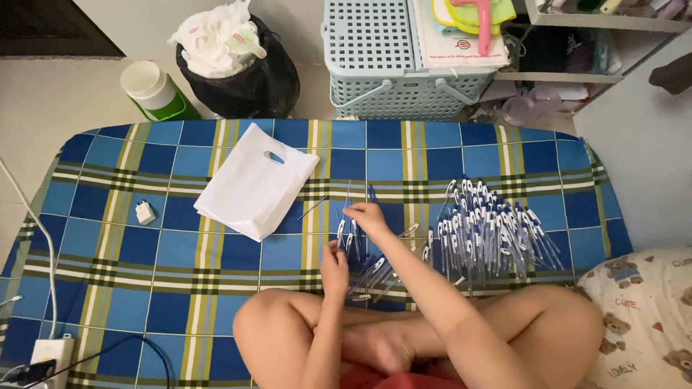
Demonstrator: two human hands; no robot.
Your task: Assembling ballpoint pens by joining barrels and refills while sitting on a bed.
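Note:
I sit cross-legged on a blue plaid mattress (144, 259). My left hand (334, 270) is closed around a small bunch of clear pens with white and blue caps (349, 236), held upright in front of my knees. My right hand (367, 215) reaches just beyond it, fingers pinching the tops of pens in that bunch. More loose pens (375, 272) lie on the mattress under my right forearm. A large spread-out pile of the same pens (490, 230) lies to the right.
A stack of white plastic bags (254, 189) lies left of my hands. A small white charger plug (145, 212) sits further left. Beyond the mattress stand a black bin bag (259, 83), a grey basket (404, 65) and a green-and-white container (153, 92). A power strip (49, 353) sits at bottom left.

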